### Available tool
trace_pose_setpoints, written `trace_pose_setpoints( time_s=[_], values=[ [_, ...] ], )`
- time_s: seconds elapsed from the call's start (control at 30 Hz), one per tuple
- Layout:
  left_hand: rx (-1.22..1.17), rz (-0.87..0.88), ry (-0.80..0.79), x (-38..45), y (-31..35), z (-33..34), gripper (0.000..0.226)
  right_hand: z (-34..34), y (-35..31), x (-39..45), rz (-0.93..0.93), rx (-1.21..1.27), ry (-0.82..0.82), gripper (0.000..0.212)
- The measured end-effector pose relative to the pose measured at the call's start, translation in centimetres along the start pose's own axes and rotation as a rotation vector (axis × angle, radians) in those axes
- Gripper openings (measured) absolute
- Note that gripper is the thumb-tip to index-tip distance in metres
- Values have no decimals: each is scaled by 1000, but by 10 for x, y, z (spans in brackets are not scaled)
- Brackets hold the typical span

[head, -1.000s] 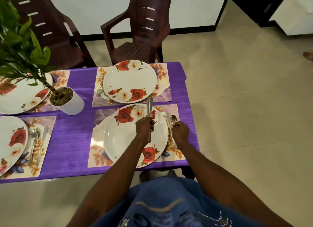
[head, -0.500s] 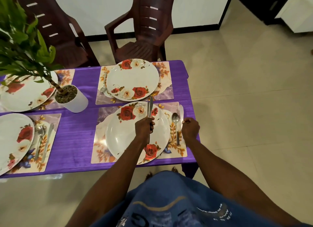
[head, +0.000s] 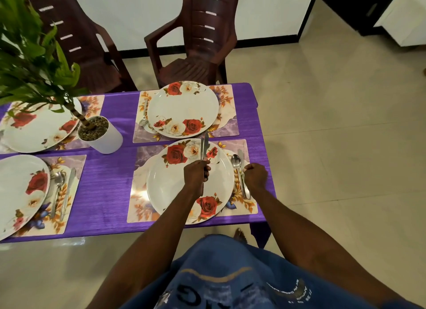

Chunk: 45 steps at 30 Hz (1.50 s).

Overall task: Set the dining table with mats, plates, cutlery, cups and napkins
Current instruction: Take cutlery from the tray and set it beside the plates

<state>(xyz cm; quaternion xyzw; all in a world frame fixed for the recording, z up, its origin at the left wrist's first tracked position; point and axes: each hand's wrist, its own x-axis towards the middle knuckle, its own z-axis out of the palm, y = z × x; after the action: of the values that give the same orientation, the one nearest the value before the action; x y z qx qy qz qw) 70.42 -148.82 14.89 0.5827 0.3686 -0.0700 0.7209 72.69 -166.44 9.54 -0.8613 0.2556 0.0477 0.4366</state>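
Note:
A floral plate [head: 175, 188] sits on a placemat [head: 140, 193] at the near right of the purple table [head: 108, 184]. My left hand [head: 196, 175] hovers over this plate and grips a bundle of cutlery [head: 204, 147], blades pointing away from me. A spoon [head: 236, 162] lies on the mat to the right of the plate. Just beyond the spoon lies a knife [head: 240, 153], and my right hand [head: 254, 176] pinches it at the handle with curled fingers. Across the table, a second plate [head: 182, 110] has a spoon [head: 144, 119] on its left.
A white pot [head: 108, 140] with a leafy plant stands mid-table. Two more plates [head: 20, 188] [head: 39, 128] sit on mats at the left, the nearer with a spoon and knife [head: 68, 193] beside it. Two brown chairs [head: 196, 55] stand behind the table. Tiled floor lies to the right.
My right hand has moved from the spoon to the mat's right edge, where a knife now lies beside the spoon. My left hand has stayed over the plate with its cutlery.

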Motion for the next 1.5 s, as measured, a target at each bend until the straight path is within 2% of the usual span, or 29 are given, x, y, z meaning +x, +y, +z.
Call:
trace_pose_setpoints(
  time_s=[0.23,0.47,0.57,0.7,1.03,1.3,1.5],
  values=[
    [15,2,21,1,0,-1,11,-5,6,3,-38,-54,22,21],
    [19,3,26,0,-3,0,10,-11,7,-2,-78,-115,19,16],
    [36,4,31,0,-5,-1,10,-20,9,-14,-235,-173,-65,18],
    [61,2,29,0,-11,-3,13,-27,26,-29,-461,-417,-179,25],
    [81,10,18,-6,-14,-7,12,-28,24,-38,-448,-437,-200,28],
    [54,3,-107,-12,-7,-6,13,-35,-1,-27,-258,-86,56,15],
    [46,-21,-175,-9,-9,17,23,-36,-22,-7,-319,-93,-6,21]
  ],
)
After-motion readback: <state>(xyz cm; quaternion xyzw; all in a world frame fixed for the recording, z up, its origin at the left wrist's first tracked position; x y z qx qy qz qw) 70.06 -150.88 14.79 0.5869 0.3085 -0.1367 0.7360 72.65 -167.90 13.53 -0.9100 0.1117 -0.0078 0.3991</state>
